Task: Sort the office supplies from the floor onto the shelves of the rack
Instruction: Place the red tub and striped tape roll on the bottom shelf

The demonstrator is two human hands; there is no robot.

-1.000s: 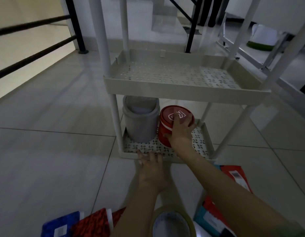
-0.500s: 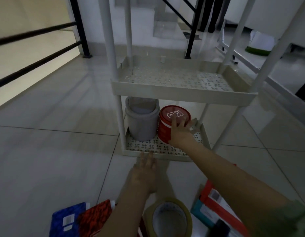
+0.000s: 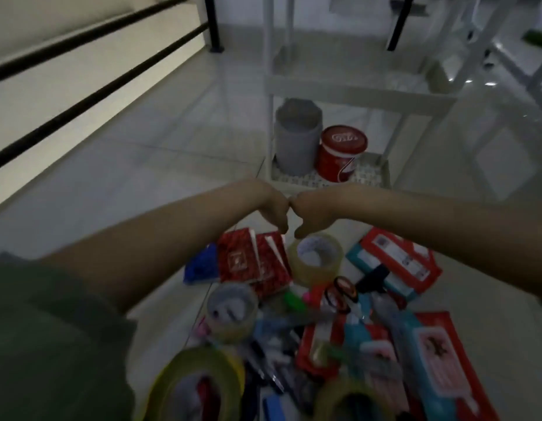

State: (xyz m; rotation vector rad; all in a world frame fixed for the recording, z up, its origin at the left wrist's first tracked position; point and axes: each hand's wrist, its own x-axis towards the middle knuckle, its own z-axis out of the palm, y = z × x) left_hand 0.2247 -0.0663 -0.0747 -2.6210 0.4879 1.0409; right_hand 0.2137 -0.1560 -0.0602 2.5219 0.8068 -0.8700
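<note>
1. Our left hand (image 3: pixel 274 209) and right hand (image 3: pixel 309 217) hang side by side over the floor (image 3: pixel 118 177), knuckles touching, fingers pointing down toward the pile.
2. Motion blur hides the fingertips, so we cannot tell whether either hand grips anything. The right hand's fingers end just at the far rim of a tape roll (image 3: pixel 316 259), but whether they touch it is unclear.
3. The rack (image 3: pixel 359 98) stands far of our hands. Its bottom shelf holds a grey bin (image 3: pixel 297 138) on the left and a red tub (image 3: pixel 341 153) on the right, touching or nearly so.
4. The shelf above them looks bare where we see it.
5. The supplies lie on the floor near us. Two red notebooks (image 3: pixel 253 262) sit left of the tape roll, with a blue notebook (image 3: pixel 199 267) at their left edge.
6. Red and teal packets (image 3: pixel 397 262) lie right of the tape roll.
7. Nearer to us sits a second tape roll (image 3: pixel 231 311), then scissors (image 3: pixel 342 291) with dark handles, a green marker (image 3: pixel 294 300), and a tangle of pens too blurred to separate.
8. Two yellow tape rolls (image 3: pixel 199 387) fill the near edge of the view, and a large red packet (image 3: pixel 445 366) lies at the near right.
9. A black railing (image 3: pixel 81 74) runs along the left side.
</note>
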